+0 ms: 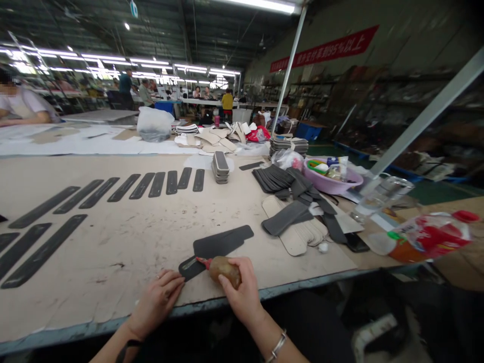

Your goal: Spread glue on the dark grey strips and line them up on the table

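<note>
My right hand point(244, 287) is closed around a rounded, brownish squeeze bottle point(223, 269) with a red nozzle, apparently a glue bottle. The nozzle tip points left over a small dark grey strip point(191, 268), which has a shiny streak on it. The fingers of my left hand point(161, 297) are drawn together at the strip's left end, holding it against the table. Just beyond lies a flat pile of larger dark grey pieces point(223, 241), close to the strip and the bottle.
Several dark strips with shiny streaks point(124, 187) lie in rows on the paper-covered table point(143, 227) at left. A small stack point(220, 166) stands at centre back. To the right are dark pieces point(276, 179), beige pieces point(291, 237), a purple basin point(333, 185), a phone point(356, 242) and a drink bottle point(431, 236).
</note>
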Demonstrator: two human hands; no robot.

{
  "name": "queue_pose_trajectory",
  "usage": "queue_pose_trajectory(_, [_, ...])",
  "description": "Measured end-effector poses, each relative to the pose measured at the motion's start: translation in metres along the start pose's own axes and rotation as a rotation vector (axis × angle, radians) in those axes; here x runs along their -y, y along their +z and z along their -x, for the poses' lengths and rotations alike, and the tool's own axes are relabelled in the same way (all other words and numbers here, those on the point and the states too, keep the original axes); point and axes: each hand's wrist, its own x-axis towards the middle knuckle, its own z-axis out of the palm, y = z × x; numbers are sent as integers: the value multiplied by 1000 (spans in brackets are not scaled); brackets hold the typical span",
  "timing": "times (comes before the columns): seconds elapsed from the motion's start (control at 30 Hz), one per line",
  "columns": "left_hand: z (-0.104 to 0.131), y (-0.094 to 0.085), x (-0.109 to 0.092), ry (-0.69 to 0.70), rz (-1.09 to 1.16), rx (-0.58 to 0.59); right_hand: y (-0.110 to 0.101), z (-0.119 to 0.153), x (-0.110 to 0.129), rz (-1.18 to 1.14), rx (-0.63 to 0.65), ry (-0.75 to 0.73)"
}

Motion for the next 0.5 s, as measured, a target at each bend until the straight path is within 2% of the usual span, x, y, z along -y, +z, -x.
queue_pose_trajectory(0.33, [-7,0,4,78,-19,-91,-47,-24,-41,212,-292,97])
queue_pose_trajectory(0.5, [-4,2,8,80,-24,-65,-51,-26,-41,218,-308,111])
